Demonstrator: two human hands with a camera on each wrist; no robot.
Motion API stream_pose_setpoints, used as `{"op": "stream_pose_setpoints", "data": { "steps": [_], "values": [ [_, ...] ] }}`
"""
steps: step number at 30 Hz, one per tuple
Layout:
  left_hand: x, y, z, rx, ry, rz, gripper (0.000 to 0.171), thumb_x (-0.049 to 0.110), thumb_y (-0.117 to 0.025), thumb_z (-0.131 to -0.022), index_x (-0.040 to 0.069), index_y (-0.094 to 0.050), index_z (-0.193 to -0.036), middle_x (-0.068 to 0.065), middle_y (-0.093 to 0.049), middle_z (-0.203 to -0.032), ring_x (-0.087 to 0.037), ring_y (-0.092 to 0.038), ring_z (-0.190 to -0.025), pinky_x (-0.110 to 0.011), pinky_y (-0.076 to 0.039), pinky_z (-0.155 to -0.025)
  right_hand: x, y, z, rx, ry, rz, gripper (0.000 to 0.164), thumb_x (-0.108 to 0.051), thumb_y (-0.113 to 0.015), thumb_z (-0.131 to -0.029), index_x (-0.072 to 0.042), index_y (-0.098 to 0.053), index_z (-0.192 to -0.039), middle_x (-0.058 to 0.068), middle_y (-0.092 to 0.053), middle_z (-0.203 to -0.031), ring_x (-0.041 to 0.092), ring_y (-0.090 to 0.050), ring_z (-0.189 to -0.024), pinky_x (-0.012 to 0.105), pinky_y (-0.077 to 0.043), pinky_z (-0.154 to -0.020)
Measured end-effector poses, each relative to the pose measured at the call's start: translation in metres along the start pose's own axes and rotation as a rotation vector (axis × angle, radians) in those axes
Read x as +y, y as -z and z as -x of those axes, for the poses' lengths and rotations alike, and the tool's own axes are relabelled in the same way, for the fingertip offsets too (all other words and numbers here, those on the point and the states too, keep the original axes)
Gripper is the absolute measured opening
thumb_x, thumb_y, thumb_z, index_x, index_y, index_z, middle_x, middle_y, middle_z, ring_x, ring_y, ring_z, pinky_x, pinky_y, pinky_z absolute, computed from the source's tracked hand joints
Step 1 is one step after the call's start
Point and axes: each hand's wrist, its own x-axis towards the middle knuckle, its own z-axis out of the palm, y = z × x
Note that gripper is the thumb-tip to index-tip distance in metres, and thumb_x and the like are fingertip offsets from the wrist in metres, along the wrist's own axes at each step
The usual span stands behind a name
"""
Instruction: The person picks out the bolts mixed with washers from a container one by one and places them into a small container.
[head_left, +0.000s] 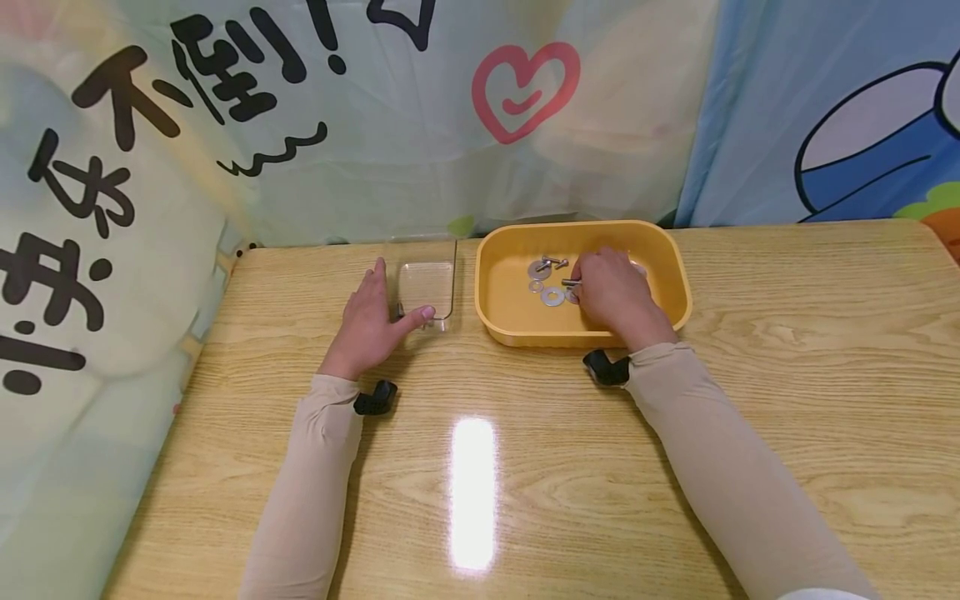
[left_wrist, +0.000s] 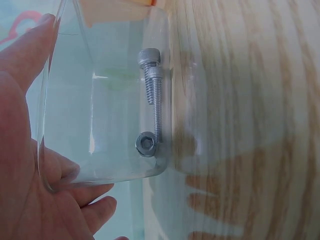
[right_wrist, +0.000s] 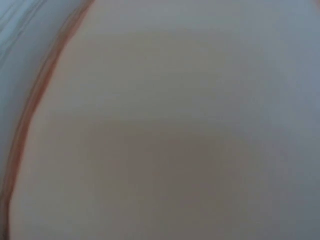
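Observation:
My left hand rests against a clear plastic box, its thumb along the near rim and its straight fingers by the left side. Inside the box, the left wrist view shows socket head screws: a thick one, a long thin one and one with its hex socket facing the camera. My right hand reaches down into a yellow tray, fingertips hidden. A screw shows at its left side; I cannot tell whether the fingers hold it. The right wrist view is a blur.
Left of the right hand, flat washers and several small screws lie in the tray. Box and tray stand side by side on a wooden table, near its back edge. A printed cloth hangs behind.

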Motion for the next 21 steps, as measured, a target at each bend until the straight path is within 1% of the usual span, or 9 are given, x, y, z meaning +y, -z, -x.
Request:
{"op": "stream_pose_setpoints", "data": {
  "steps": [4, 8, 14, 17, 21],
  "values": [
    [-0.0004, 0.0002, 0.0001, -0.002, -0.003, 0.006, 0.105, 0.058, -0.058, -0.097, -0.001, 0.002, -0.160, -0.021, -0.005, -0.166, -0.035, -0.004, -0.154, -0.054, -0.009, -0.122, -0.0003, 0.0001, 0.0014, 0.018, 0.018, -0.004, 0.017, -0.010, -0.064, -0.097, 0.003, -0.067, -0.107, 0.021, -0.056, -0.105, 0.038, -0.050, -0.103, 0.055, -0.043, -0.092],
    [-0.0009, -0.0003, 0.0002, 0.000, -0.005, 0.004, 0.105, 0.058, -0.057, -0.097, -0.001, 0.002, -0.160, -0.021, -0.006, -0.166, -0.034, -0.005, -0.154, -0.053, -0.009, -0.122, -0.0005, -0.0006, 0.0026, 0.046, 0.036, -0.017, 0.016, -0.012, -0.063, -0.098, 0.001, -0.068, -0.105, 0.021, -0.058, -0.105, 0.037, -0.053, -0.102, 0.054, -0.045, -0.087],
    [-0.0008, -0.0004, 0.0001, -0.003, -0.003, 0.001, 0.105, 0.058, -0.057, -0.097, -0.002, 0.002, -0.160, -0.021, -0.005, -0.166, -0.034, -0.005, -0.154, -0.053, -0.010, -0.122, -0.0022, -0.0004, 0.0045, 0.080, 0.080, -0.070, 0.014, -0.009, -0.058, -0.099, 0.002, -0.066, -0.104, 0.021, -0.059, -0.105, 0.036, -0.052, -0.102, 0.051, -0.045, -0.093],
    [-0.0005, -0.0001, 0.0004, -0.004, -0.001, 0.002, 0.104, 0.058, -0.057, -0.097, -0.002, 0.002, -0.159, -0.021, -0.005, -0.166, -0.035, -0.004, -0.154, -0.053, -0.009, -0.122, -0.0039, 0.0002, 0.0057, 0.088, 0.102, -0.097, 0.016, -0.008, -0.056, -0.100, 0.003, -0.065, -0.107, 0.021, -0.059, -0.105, 0.036, -0.051, -0.103, 0.051, -0.044, -0.096],
    [-0.0002, 0.0001, 0.0005, -0.002, -0.003, 0.004, 0.104, 0.057, -0.057, -0.097, -0.002, 0.002, -0.159, -0.021, -0.005, -0.166, -0.035, -0.005, -0.154, -0.053, -0.009, -0.122, -0.0076, 0.0022, 0.0082, 0.088, 0.117, -0.125, 0.018, -0.008, -0.055, -0.100, 0.004, -0.065, -0.110, 0.021, -0.058, -0.108, 0.036, -0.051, -0.104, 0.051, -0.043, -0.097]
  ]
}}
